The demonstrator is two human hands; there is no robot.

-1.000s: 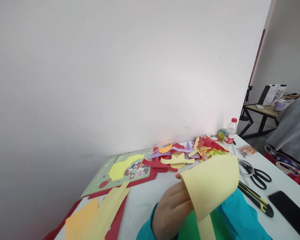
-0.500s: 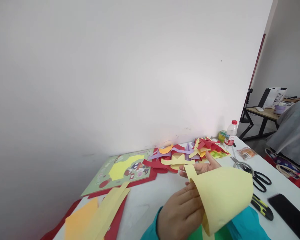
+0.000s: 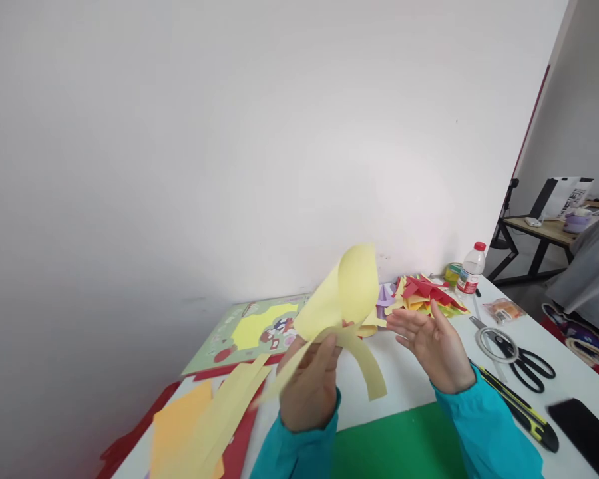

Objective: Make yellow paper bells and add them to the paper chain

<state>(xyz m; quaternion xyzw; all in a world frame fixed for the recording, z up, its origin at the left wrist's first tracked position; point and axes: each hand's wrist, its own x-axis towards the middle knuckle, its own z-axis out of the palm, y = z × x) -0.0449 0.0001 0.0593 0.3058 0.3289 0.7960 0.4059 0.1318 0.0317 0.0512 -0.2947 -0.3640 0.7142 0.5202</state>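
My left hand [image 3: 310, 382] is closed around the lower part of a curled pale yellow paper piece [image 3: 359, 283] and holds it upright above the table. Narrow tails of the paper hang out to both sides, and the curl hides part of my fingers. To the right, my right hand [image 3: 432, 342] is apart from the paper, palm turned inward, fingers stretched and thumb raised, with nothing in it. A green sheet [image 3: 399, 442] lies on the table below, between my two sleeves.
At right lie scissors [image 3: 532, 369], a tape roll [image 3: 497, 344], a yellow-black utility knife [image 3: 534, 422] and a black phone-like slab [image 3: 586, 429]. A bottle [image 3: 470, 269] stands near a pile of paper scraps [image 3: 424, 293]. Yellow strips [image 3: 229, 406] and a green pad [image 3: 219, 342] lie left.
The yellow paper has moved left and turned upright in my left hand. My right hand has come off it and moved right, uncovering the green sheet. The view has shifted slightly.
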